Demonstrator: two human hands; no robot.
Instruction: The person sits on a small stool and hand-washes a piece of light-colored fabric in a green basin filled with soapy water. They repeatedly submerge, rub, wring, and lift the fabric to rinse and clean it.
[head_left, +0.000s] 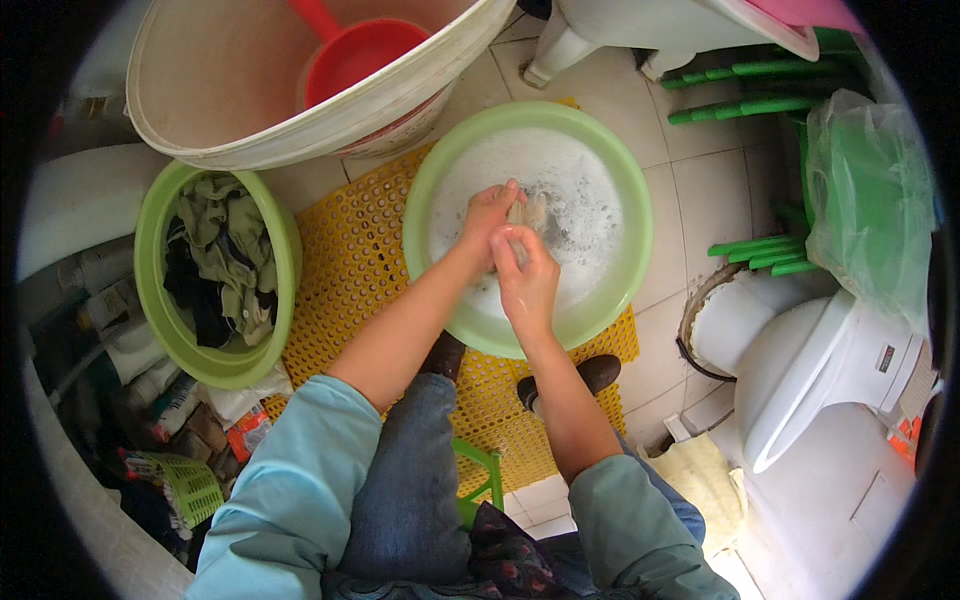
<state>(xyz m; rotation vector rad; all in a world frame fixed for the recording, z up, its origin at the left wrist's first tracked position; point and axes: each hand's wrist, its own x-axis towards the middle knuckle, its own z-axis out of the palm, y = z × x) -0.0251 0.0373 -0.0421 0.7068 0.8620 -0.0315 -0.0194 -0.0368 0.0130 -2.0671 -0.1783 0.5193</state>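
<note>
A round green plastic basin (641, 247) holds water covered in white suds (592, 180). Over its middle, my left hand (486, 221) grips a small, pale wet cloth (535, 213); its exact kind is unclear. My right hand (529, 277) is close against the left, its thumb and fingers bent together on the near side of the same cloth. Some of the cloth is hidden by my fingers, and its far end is down at the suds.
Left of the basin stands a green tub (289, 300) of dark and olive clothes (232, 255). A large white bucket (375, 124) holds a red dipper (367, 56). A yellow perforated mat (337, 247) lies underfoot. At right are a toilet (795, 375) and a green plastic stool (757, 251).
</note>
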